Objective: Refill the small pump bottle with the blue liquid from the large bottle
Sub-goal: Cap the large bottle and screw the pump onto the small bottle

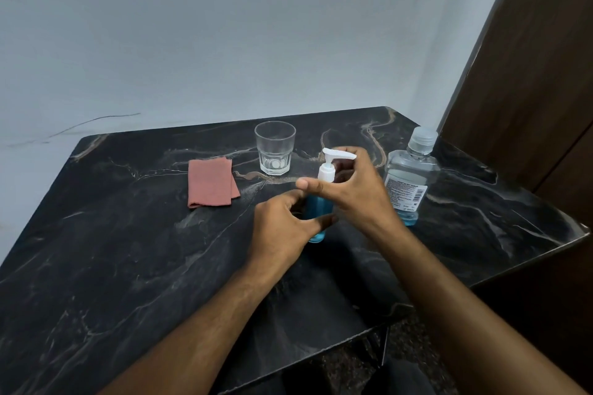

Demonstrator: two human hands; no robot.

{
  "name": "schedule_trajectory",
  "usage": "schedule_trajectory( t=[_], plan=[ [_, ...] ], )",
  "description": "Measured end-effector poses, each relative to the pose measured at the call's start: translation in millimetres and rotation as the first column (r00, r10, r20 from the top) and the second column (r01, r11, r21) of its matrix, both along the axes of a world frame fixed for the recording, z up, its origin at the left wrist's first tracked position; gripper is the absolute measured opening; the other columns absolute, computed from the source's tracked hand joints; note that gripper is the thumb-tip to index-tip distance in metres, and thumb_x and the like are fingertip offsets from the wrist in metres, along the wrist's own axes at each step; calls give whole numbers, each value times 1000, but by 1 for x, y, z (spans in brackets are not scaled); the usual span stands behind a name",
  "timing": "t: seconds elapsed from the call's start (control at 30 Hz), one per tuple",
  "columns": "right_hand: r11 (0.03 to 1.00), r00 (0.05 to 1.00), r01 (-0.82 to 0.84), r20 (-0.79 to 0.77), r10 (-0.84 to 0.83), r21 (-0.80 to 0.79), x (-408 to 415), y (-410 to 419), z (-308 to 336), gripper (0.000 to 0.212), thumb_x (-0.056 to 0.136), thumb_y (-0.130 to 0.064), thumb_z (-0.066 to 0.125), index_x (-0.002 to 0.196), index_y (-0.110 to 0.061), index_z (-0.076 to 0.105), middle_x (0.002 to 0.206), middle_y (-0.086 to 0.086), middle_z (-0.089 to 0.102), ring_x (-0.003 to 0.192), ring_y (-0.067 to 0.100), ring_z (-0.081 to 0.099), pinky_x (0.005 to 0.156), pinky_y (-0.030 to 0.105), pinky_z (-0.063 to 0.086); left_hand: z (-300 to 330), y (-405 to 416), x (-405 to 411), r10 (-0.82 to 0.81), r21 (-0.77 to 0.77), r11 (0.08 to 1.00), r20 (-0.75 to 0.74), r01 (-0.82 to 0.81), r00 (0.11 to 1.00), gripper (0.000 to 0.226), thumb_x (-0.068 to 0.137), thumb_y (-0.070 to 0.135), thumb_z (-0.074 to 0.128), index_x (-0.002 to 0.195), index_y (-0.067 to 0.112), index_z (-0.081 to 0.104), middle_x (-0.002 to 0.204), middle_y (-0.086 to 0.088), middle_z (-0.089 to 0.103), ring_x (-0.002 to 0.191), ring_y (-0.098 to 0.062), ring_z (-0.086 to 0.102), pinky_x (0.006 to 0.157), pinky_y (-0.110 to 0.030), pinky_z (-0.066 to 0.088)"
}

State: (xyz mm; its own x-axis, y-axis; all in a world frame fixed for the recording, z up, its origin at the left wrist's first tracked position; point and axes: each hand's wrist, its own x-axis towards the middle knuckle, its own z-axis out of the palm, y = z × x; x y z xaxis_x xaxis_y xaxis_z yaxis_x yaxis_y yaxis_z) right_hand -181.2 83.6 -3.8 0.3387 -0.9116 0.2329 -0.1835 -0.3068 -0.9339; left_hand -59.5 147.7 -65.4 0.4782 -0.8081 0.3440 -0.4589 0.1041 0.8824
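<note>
Small pump bottle (pixel 316 212) is being steadied on the bench (pixel 128 250) by left hand (pixel 282 224), clamped round its body; right hand (pixel 349 186) is curled at the pump head (pixel 333 159), likely for unscrewing. Large bottle (pixel 409 176) is being kept capped, just beside.

A clear drinking glass (pixel 275 147) stands upright near the far edge of the dark marbled counter (pixel 128 266). To its left, apart from it, a folded reddish cloth (pixel 211 182) lies flat. A pale wall (pixel 224 26) rises behind, and brown wooden paneling (pixel 539 74) stands at the right.
</note>
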Motion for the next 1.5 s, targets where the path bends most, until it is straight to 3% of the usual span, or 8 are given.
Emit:
schedule_trajectory(
  t=[0.2, 0.43, 0.73, 0.93, 1.1, 1.3, 1.43, 1.5],
  plan=[
    [972, 953, -236, 194, 232, 0, -23, -13, 9, 28, 75, -13, 83, 103, -14, 79, 99, 1, 80, 86, 4, 73, 71, 16, 55, 0, 1, -1, -52, 2, 999, -27, 53, 998, 48, 62, 43, 95, 104, 27, 78, 89, 18, 78, 81, 6, 73, 73, -20, 62],
    [983, 952, -180, 257, 164, 41, -15, -14, -1, 30, 64, -23, 88, 92, -15, 80, 94, 5, 80, 90, 17, 76, 77, 25, 59, 1, 4, -1, -10, -10, 1000, 16, 10, 1000, 44, 61, 44, 94, 99, 27, 80, 81, 24, 75, 76, 12, 69, 63, -4, 51],
    [998, 982, -7, 188, 17, -57, 4, -2, 0, 40, 64, -15, 94, 81, -12, 58, 71, 3, 60, 56, 0, 55, 53, 14, 49, 1, 3, -2, -9, -32, 999, -3, 9, 1000, 47, 62, 42, 95, 103, 27, 80, 84, 27, 75, 79, 12, 70, 66, -4, 51],
    [977, 965, -211, 156, 211, -20, -11, -6, 3, 60, 66, -32, 89, 116, -14, 64, 105, 8, 68, 95, 16, 65, 82, 27, 58, 5, 4, -1, 6, -26, 1000, -37, -7, 999, 48, 61, 43, 95, 103, 26, 80, 82, 27, 74, 81, 15, 69, 67, -2, 49],
    [960, 941, -280, 195, 277, -13, -22, -16, 6, 29, 80, -18, 81, 108, -10, 77, 111, 15, 75, 108, 40, 67, 86, 41, 57, 6, 5, -4, -26, -17, 1000, -4, 26, 1000, 52, 63, 41, 94, 109, 24, 78, 91, 23, 75, 90, 17, 66, 68, 0, 48],
    [971, 926, -237, 312, 212, 43, -15, -13, 4, 31, 63, -20, 90, 90, -11, 76, 90, 9, 75, 83, 17, 70, 74, 26, 58, 7, 7, -4, -21, -21, 1000, 22, 22, 1000, 52, 62, 44, 93, 108, 24, 79, 94, 19, 77, 87, 11, 69, 70, -3, 51],
    [969, 925, -237, 321, 205, 66, -6, -10, 1, 39, 66, -16, 89, 103, -9, 75, 90, 17, 69, 85, 14, 69, 74, 21, 57, 5, 8, -4, -22, -27, 999, 4, 22, 1000, 49, 62, 43, 94, 107, 27, 78, 86, 27, 73, 86, 15, 68, 68, -1, 49],
    [966, 924, -254, 305, 230, 40, -4, -9, 1, 36, 71, -14, 86, 105, -7, 77, 87, 4, 71, 84, 10, 70, 74, 20, 57, 5, 8, -4, -19, -31, 999, -9, 19, 1000, 48, 62, 42, 94, 105, 27, 79, 87, 26, 75, 84, 14, 69, 68, -3, 51]
  ],
)
